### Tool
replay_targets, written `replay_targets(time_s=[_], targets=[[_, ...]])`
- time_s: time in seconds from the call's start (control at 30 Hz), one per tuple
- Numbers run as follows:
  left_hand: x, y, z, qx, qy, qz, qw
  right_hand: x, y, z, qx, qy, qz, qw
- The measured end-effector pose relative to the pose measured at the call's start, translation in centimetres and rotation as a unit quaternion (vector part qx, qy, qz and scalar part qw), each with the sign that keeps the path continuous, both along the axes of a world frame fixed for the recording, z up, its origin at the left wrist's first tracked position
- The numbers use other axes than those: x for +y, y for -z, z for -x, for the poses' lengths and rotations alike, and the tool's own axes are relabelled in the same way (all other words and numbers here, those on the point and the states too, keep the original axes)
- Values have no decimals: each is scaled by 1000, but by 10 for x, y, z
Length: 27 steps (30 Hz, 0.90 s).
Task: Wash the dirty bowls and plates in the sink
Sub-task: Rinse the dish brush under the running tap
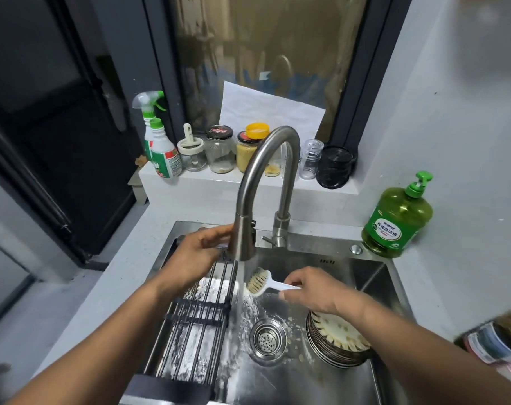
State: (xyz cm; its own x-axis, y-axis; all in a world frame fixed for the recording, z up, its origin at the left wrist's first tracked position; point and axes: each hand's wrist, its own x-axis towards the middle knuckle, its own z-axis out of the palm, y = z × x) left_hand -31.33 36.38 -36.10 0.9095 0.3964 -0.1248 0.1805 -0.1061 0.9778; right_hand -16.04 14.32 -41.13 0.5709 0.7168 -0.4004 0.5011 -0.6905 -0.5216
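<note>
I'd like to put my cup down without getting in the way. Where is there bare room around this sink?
The counter left of the sink is bare, between the drying rack and the dark door. The sink floor in front of the drain is open too. The window ledge is crowded with jars and spray bottles, and stacked plates fill the sink's right side.

Dim indoor light, glare on wet steel, blurred edges, wide-angle bending
</note>
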Motion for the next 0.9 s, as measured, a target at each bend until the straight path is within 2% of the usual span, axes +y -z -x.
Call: replay_targets(time_s=[0.17, 0.3, 0.4, 0.6, 0.67, 0.73, 0.83, 0.9], targets=[[8, -3, -3, 33, -59, 24, 997, -14, -7, 1, -14, -14, -2, 1000], [4, -17, -2, 54, -17, -24, 998, -13, -16, 0, -25, -24, -28, 999], [-12, -26, -2, 52, 8, -27, 998, -8, -19, 4, -31, -33, -31, 998], [-46, -17, -11, 19, 60, -11, 998, -21, -19, 5, -52, -39, 26, 998], [-53, -9, -14, 5, 20, 25, 999, -29, -18, 5, -29, -19, 37, 999], [-57, 12, -19, 26, -65, 65, 995, -36, -15, 9, 23, 7, 41, 999], [-67, 49, -24, 163, -107, 152, 969, -40, -7, 18, 133, 53, 21, 989], [-81, 67, -27, 216, -115, 269, 932, -42, -5, 20, 164, 64, 10, 984]])
